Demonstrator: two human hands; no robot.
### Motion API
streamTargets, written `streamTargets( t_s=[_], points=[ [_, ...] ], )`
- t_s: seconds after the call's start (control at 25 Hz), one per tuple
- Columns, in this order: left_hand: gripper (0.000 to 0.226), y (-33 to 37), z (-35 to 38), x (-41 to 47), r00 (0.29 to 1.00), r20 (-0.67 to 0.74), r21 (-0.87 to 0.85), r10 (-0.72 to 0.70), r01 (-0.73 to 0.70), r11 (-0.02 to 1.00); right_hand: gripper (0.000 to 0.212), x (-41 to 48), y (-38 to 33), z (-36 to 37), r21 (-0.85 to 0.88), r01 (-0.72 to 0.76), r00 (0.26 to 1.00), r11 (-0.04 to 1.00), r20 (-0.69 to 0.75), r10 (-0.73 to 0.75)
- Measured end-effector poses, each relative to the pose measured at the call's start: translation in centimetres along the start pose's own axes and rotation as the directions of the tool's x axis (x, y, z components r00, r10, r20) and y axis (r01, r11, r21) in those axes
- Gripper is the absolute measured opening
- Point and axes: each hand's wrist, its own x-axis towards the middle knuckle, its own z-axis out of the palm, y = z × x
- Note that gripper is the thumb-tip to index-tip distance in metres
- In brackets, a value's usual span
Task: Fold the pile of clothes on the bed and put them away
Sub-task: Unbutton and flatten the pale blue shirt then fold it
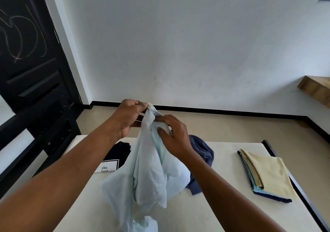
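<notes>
A pale blue shirt [148, 174] hangs above the bed [223, 160], its lower part bunched on the mattress. My left hand [128, 117] pinches the shirt's top edge. Just below and to the right, my right hand [174, 133] grips the cloth. Behind the shirt lie a crumpled dark blue garment [201, 151] and, to the left, a black garment with a white printed label [116, 156]. A folded stack with a beige piece on top [267, 173] sits at the bed's right side.
A black door [30, 62] stands at the left, with a black bed frame rail [35, 142] beside it. A white wall and tan floor [232, 126] lie beyond the bed. A wooden ledge [316, 87] juts from the right wall.
</notes>
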Motion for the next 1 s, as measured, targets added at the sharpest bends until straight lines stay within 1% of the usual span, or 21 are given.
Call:
streamTargets(
  t_s=[0.08,0.12,0.28,0.36,0.44,0.52,0.56,0.6,0.68,0.72,0.76,0.92,1.0],
  points=[
    [0.021,-0.2,-0.3,0.2,1.000,0.010,0.025,-0.012,0.011,1.000,0.018,0.1,-0.4,-0.1,0.130,-0.177,0.975,0.976,0.159,0.156],
    [0.022,-0.3,-0.5,0.4,1.000,0.018,0.041,-0.016,0.016,0.999,0.017,0.4,-0.6,-0.1,0.171,-0.226,0.960,0.959,0.206,0.190],
    [0.028,-0.8,-0.8,1.6,0.999,0.025,0.104,-0.027,0.024,0.994,0.016,1.5,-1.1,-0.5,0.180,-0.264,0.932,0.948,0.299,0.203],
    [0.032,-1.2,-0.6,2.1,0.997,0.049,0.124,-0.055,0.048,0.991,0.019,1.9,-1.8,-0.6,0.276,-0.350,0.906,0.895,0.342,0.249],
    [0.035,-1.6,-0.4,2.6,0.999,0.009,0.197,-0.031,0.028,0.980,0.022,2.8,-2.4,-0.6,0.417,-0.432,0.897,0.800,0.290,0.333],
    [0.034,-2.1,-0.3,2.5,0.991,-0.087,0.281,0.103,-0.075,0.957,0.025,3.7,-2.3,-0.5,0.514,-0.481,0.871,0.710,0.192,0.451],
    [0.034,-2.2,-0.3,2.2,0.978,-0.110,0.280,0.179,-0.142,0.949,0.026,4.1,-2.1,-0.4,0.545,-0.491,0.856,0.679,0.156,0.494],
    [0.033,-2.2,-0.1,1.7,0.967,-0.092,0.253,0.237,-0.207,0.945,0.028,4.3,-1.7,-0.4,0.562,-0.496,0.843,0.662,0.130,0.522],
    [0.031,-2.2,0.5,0.3,0.955,0.018,0.195,0.295,-0.293,0.936,0.030,4.4,-1.3,-0.4,0.561,-0.502,0.832,0.658,0.106,0.545],
    [0.030,-2.4,0.7,-0.3,0.948,0.056,0.201,0.314,-0.319,0.926,0.029,4.4,-1.4,-0.4,0.554,-0.507,0.828,0.660,0.102,0.551],
    [0.030,-2.6,0.8,-0.5,0.941,0.058,0.220,0.333,-0.338,0.915,0.028,4.4,-1.6,-0.3,0.545,-0.511,0.828,0.664,0.103,0.552],
    [0.030,-3.5,0.7,0.0,0.915,-0.094,0.329,0.391,-0.342,0.880,0.028,4.7,-2.4,0.0,0.488,-0.471,0.866,0.735,0.097,0.491],
    [0.026,-3.7,0.7,-0.1,0.886,-0.154,0.355,0.438,-0.364,0.861,0.026,4.8,-2.8,0.2,0.454,-0.444,0.884,0.773,0.079,0.462]
  ],
)
